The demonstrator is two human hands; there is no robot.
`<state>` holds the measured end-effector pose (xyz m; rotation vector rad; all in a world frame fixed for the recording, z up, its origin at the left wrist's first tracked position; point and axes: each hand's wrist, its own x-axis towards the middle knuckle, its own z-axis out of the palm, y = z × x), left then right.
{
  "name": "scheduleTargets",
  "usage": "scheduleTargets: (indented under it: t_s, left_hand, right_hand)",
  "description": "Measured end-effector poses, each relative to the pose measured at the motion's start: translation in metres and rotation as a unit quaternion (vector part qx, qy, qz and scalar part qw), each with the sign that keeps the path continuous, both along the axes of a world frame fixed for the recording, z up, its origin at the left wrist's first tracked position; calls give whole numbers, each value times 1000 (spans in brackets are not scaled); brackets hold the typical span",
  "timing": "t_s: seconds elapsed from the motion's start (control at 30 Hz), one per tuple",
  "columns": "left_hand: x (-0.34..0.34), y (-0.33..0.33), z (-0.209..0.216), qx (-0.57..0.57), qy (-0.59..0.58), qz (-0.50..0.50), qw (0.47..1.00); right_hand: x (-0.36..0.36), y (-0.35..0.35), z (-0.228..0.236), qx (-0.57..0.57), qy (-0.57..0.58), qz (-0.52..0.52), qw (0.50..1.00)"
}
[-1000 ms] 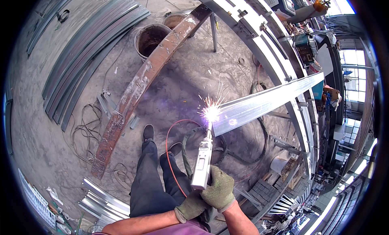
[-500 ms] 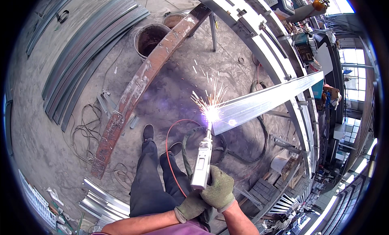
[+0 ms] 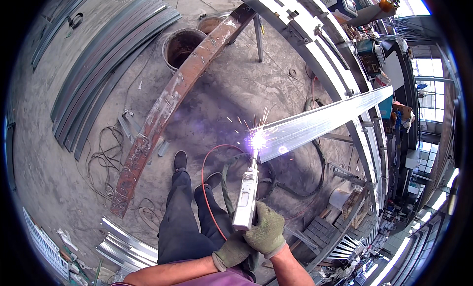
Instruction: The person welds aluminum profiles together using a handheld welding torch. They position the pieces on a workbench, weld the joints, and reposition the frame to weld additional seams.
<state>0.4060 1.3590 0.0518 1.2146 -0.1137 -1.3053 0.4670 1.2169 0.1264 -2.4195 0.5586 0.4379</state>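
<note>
A white handheld welding gun (image 3: pixel 245 201) points away from me, its nozzle at the near left end of a long silvery metal profile (image 3: pixel 325 123). Bright violet-white light and orange sparks (image 3: pixel 257 139) burst where the tip meets that end. My right hand (image 3: pixel 266 230), in a green knit glove, is closed around the gun's grip. Against it, lower and to the left, my gloved left hand (image 3: pixel 232 250) is also closed at the rear of the gun; its fingertips are hidden. A red hose (image 3: pixel 204 172) curves beside the gun.
A rusty beam (image 3: pixel 170 101) on legs stands to the left, a bucket (image 3: pixel 180 47) beyond it. Grey metal profiles (image 3: pixel 108 64) lie at far left. A long metal frame (image 3: pixel 352 103) supports the workpiece on the right. Dark hoses (image 3: pixel 315 187) coil on the floor near my feet.
The spark spray has shrunk and the glow is smaller. The gun and both hands have hardly moved.
</note>
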Motion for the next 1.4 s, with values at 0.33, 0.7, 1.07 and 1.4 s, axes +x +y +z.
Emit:
scheduleTargets:
  t_s: [0.33,0.7,1.07,1.4]
  left_hand:
    - [-3,1,-1,5,-24,-23,999]
    - [-6,2,0,8,-65,-27,997]
    - [-2,2,6,11,28,-9,1000]
    - [-15,3,-3,2,-68,-30,997]
  right_hand:
    - [-1,2,3,11,0,-8,1000]
    - [-8,2,-1,-7,-11,-1,1000]
    - [-14,2,-3,-5,-13,-1,1000]
    - [-17,3,-3,-3,-1,-7,1000]
